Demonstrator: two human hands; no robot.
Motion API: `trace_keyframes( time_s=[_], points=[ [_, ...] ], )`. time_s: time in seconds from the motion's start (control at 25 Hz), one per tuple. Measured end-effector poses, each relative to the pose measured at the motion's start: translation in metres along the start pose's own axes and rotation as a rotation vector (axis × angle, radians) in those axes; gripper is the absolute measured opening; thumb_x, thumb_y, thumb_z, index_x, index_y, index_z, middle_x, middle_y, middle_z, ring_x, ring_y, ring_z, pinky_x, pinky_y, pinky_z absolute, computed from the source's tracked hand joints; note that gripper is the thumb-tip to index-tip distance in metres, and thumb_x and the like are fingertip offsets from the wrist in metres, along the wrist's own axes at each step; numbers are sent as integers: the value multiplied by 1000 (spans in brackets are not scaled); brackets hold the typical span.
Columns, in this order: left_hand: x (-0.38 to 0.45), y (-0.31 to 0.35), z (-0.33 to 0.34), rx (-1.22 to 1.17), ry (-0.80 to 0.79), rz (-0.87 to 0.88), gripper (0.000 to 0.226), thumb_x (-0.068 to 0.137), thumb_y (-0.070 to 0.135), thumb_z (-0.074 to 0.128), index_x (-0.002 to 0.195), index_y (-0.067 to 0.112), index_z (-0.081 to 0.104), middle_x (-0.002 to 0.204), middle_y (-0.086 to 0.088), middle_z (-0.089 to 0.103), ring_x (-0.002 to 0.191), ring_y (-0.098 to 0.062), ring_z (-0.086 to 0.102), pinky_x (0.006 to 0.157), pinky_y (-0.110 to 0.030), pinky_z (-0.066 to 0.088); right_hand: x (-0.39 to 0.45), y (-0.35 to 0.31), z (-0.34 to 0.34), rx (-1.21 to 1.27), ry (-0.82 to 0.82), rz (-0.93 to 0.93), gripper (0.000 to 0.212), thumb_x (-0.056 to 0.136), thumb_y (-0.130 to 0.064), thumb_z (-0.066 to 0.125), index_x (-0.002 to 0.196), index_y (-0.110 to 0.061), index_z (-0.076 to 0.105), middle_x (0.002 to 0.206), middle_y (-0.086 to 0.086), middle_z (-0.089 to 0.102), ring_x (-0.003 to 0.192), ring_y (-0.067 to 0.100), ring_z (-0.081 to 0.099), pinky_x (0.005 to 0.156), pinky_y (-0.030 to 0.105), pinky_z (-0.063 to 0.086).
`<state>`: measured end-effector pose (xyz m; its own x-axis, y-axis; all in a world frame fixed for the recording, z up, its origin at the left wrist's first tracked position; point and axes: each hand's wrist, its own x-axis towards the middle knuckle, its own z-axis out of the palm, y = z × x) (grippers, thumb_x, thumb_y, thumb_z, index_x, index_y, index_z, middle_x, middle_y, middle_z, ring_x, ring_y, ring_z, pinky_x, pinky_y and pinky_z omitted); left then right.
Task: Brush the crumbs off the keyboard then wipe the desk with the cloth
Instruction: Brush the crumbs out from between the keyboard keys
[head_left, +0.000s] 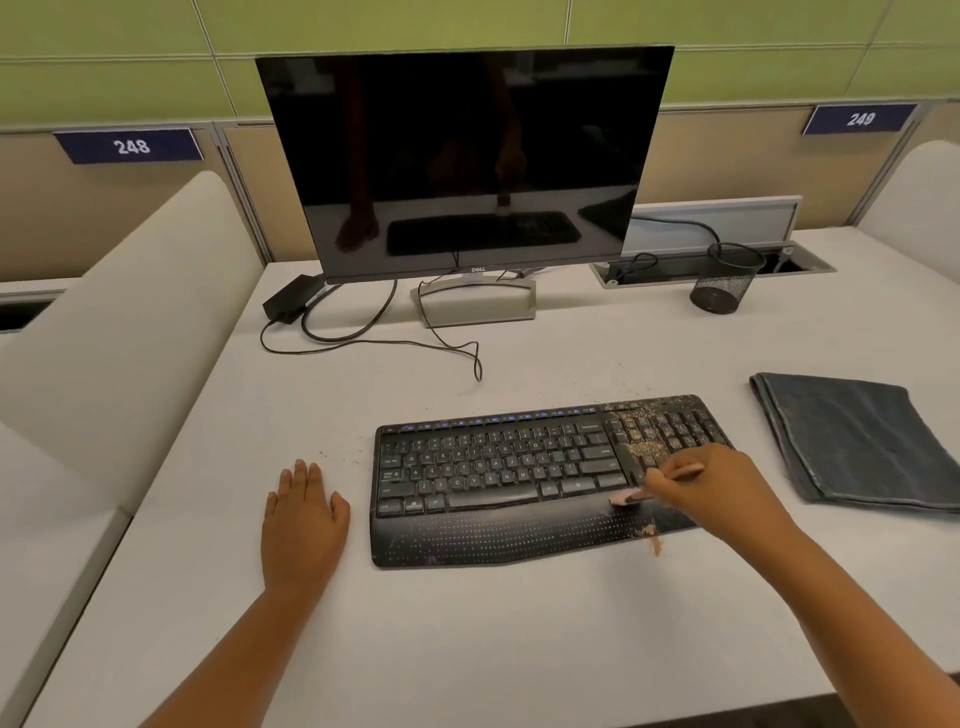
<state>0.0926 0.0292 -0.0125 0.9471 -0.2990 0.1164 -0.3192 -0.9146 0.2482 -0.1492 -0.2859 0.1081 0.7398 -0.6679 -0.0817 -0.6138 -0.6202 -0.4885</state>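
A black keyboard (498, 478) with a palm rest lies in the middle of the white desk (467, 649). Brown crumbs (647, 428) cover its right number pad, and a small pile (652, 538) sits at the palm rest's front right edge. My right hand (711, 488) grips a small pink brush (631, 496) whose bristles touch the keyboard's lower right keys. My left hand (301, 525) rests flat on the desk, left of the keyboard, holding nothing. A folded dark grey cloth (852, 441) lies on the desk to the right of the keyboard.
A dark monitor (467, 161) on a stand is behind the keyboard, with loose cables (384, 338) and a power brick (291, 304) to its left. A black mesh cup (724, 280) stands at the back right by a cable tray. White dividers flank the desk.
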Motion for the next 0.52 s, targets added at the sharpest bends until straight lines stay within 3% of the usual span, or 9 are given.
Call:
trace_keyframes(
  time_s=[0.08, 0.24, 0.52],
  points=[
    [-2, 3, 1, 5, -10, 27, 53, 93, 21, 40, 140, -2, 31, 149, -18, 28, 139, -30, 22, 114, -40, 14, -14, 2, -3, -12, -4, 15, 30, 81, -24, 59, 74, 4, 67, 71, 19, 66, 53, 16, 44, 51, 24, 34],
    [-2, 2, 2, -5, -3, 19, 52, 93, 21, 40, 140, -2, 31, 149, -18, 28, 139, -30, 23, 114, -41, 15, -30, -22, 7, 99, -40, -67, 14, 85, -30, 60, 76, -26, 69, 68, -11, 66, 61, 5, 58, 47, 12, 40],
    [-1, 0, 4, -6, -2, 32, 53, 94, 21, 39, 140, -2, 30, 149, -18, 27, 139, -31, 22, 114, -41, 14, -45, -9, 7, -48, -37, 42, 21, 79, -28, 64, 61, -17, 62, 59, 0, 63, 51, 11, 48, 48, 23, 35]
  ],
)
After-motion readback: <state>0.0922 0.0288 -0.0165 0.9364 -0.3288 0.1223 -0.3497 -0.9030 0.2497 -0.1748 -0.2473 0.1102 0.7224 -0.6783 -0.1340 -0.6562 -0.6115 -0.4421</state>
